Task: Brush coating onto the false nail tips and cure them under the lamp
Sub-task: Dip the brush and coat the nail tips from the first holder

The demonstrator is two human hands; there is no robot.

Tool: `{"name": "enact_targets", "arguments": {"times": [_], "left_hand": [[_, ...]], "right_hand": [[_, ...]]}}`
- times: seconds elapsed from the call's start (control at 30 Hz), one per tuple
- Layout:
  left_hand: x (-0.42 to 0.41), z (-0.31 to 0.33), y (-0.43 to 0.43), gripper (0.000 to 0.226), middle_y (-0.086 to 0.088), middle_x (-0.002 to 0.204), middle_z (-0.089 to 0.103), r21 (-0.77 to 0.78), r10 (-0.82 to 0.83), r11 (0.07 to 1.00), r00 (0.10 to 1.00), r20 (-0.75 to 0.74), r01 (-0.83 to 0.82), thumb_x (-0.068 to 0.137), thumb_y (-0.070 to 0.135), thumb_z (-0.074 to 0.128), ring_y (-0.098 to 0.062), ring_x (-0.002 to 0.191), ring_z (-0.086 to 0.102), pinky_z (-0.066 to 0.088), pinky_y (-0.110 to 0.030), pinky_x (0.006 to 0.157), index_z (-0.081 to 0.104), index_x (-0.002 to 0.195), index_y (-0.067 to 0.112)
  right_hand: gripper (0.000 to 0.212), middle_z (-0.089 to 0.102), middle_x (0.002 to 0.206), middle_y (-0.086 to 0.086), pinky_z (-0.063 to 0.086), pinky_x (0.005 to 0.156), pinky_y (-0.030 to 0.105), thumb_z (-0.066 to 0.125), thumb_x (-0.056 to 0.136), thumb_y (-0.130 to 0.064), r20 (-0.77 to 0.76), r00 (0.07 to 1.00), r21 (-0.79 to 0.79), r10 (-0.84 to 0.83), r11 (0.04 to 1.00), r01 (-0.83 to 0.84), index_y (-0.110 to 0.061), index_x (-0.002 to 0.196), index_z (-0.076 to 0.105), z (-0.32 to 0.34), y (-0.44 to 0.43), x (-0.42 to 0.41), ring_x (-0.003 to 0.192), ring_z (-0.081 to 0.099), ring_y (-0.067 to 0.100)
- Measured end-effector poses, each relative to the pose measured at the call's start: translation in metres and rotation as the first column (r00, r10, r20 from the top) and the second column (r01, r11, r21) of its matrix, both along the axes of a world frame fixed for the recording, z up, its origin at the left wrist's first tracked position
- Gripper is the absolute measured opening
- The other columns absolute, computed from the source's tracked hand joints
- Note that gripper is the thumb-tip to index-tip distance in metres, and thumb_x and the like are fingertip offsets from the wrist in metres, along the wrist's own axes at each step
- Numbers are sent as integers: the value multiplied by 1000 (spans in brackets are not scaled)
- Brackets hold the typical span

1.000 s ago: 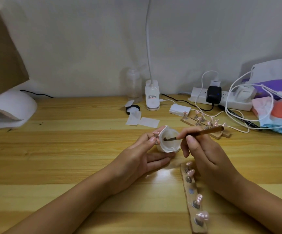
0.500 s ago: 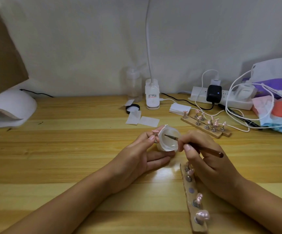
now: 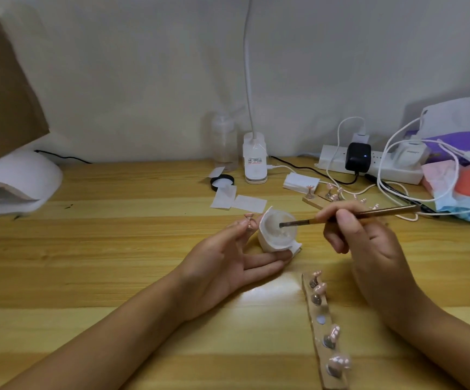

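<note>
My left hand tilts a small white jar of clear coating, with a nail tip on its stand pinched between the fingertips. My right hand grips a brown brush, whose bristle end sits inside the jar's mouth. A wooden strip with several pink nail tips on stands lies in front of my right wrist. A second wooden strip with more tips lies behind my right hand, partly hidden. The white curing lamp sits at the far left.
A white desk lamp base, a clear bottle, a black jar lid and white paper wipes stand at the back centre. A power strip with cables and bags fills the back right.
The brush handle swung back up to level, and the bristles again dip into the jar. The left hand has opened its lower fingers slightly under the jar.
</note>
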State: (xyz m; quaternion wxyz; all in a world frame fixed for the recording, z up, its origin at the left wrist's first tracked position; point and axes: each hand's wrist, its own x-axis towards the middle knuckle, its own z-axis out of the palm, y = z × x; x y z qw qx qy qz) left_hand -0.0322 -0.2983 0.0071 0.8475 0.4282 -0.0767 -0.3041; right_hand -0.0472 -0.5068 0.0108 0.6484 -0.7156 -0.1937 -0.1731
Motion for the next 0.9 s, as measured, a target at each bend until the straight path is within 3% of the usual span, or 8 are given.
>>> {"name": "enact_targets", "arguments": {"times": [0.1,0.37,0.7,0.9], "left_hand": [[1,1,1,29,-3,123,65,-29,7,1000,999,-42,-8,99,25,46,-54,119,54,48,-51,101,64,82,10],[1,3,2,26,-5,139,58,7,23,1000,998,-60,-22,98,28,49,-54,119,54,46,-53,102,64,83,12],[0,4,2,16,-9,147,49,1,21,1000,996,-85,-21,92,28,59,-56,120,52,46,-54,102,59,89,12],[0,5,2,17,-10,146,50,3,17,1000,996,-85,-17,91,29,59,-54,120,53,46,-54,102,63,87,13]], "right_hand": [[31,45,58,-4,39,59,15,36,103,-22,-99,994,98,-52,993,62,-6,94,61,0,-6,3,58,43,6],[38,45,58,-4,33,64,30,37,105,-20,-257,961,202,-101,967,156,-22,82,67,-2,-12,11,60,40,11],[29,46,56,-4,32,63,30,43,101,-18,-323,934,240,-153,941,237,-17,84,66,3,-15,11,58,40,10],[27,52,60,-2,43,61,21,34,101,-5,-263,962,307,-73,939,155,-15,93,58,3,-18,10,60,49,8]]}}
